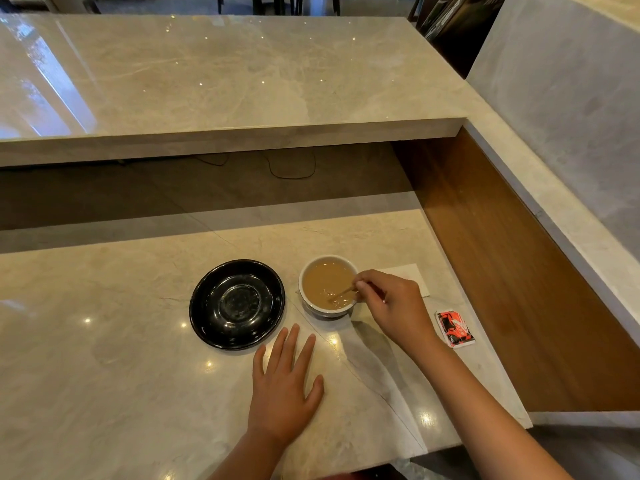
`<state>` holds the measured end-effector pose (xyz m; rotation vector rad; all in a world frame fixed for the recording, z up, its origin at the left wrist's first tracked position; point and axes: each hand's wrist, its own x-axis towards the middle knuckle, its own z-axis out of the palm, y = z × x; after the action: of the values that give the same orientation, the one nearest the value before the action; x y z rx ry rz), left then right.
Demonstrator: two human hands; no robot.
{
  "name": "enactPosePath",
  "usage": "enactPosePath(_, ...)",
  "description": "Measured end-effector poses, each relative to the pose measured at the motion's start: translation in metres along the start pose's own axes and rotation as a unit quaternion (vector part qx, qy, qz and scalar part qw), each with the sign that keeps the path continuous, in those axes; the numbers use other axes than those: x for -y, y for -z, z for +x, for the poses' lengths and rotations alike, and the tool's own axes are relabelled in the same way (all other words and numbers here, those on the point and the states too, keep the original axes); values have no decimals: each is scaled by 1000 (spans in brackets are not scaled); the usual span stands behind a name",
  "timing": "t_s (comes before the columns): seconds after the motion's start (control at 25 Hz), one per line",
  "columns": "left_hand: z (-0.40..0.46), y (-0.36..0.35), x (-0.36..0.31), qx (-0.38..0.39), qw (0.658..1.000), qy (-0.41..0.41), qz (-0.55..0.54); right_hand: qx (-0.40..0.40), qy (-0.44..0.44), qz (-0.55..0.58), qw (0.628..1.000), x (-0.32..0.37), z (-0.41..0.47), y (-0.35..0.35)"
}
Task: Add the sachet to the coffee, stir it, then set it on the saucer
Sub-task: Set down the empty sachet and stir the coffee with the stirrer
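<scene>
Right hand (388, 303) pinches a thin stirrer (343, 292) in the coffee cup (327, 284), hiding its right rim; left hand (282, 389), fingers spread, lies flat before it.

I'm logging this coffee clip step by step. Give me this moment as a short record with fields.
stage: stirring
cup: on counter, right of saucer, holds tan coffee
stirrer: in coffee, pinched by right hand
left hand: flat on counter, holds nothing
saucer: black, nothing on it
sachet: red, lying right of the right hand
napkin: behind right hand
</scene>
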<state>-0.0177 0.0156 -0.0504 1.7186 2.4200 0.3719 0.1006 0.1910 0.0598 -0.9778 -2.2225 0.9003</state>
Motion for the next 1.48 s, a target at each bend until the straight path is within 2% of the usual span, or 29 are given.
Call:
enactPosePath(0.12, -1, -1, 1, 2, 1000, 1, 2, -11, -33, 44, 998, 9, 9, -11)
enactPosePath(0.28, -1, -1, 1, 5, 1000, 2, 1, -39, -35, 32, 998, 12, 26, -12)
enactPosePath(0.44, 0, 0, 1, 2, 1000, -2, 3, -58, -33, -24, 997, 1, 28, 4)
enactPosePath(0.64, -1, -2, 2, 7, 1000, 0, 7, -21, 1, -85, 996, -1, 18, 14)
enactPosePath(0.72, -2, -3, 4, 7, 1000, -1, 7, -15, -7, -67, 998, 4, 11, 13)
enactPosePath(0.88, 0, -3, 3, 4, 1000, -3, 6, -12, -77, 36, 996, 15, 6, -1)
enactPosePath(1.08, 0, -1, 1, 3, 1000, -2, 4, -47, -115, 83, 989, 22, 18, -15)
enactPosePath(1.2, 0, -2, 1, 7, 1000, 0, 4, -60, -80, 38, 994, 16, 24, -10)
enactPosePath(1.48, 0, 0, 1, -1, 1000, -3, 0, -38, 4, -70, 997, -4, 14, 11)
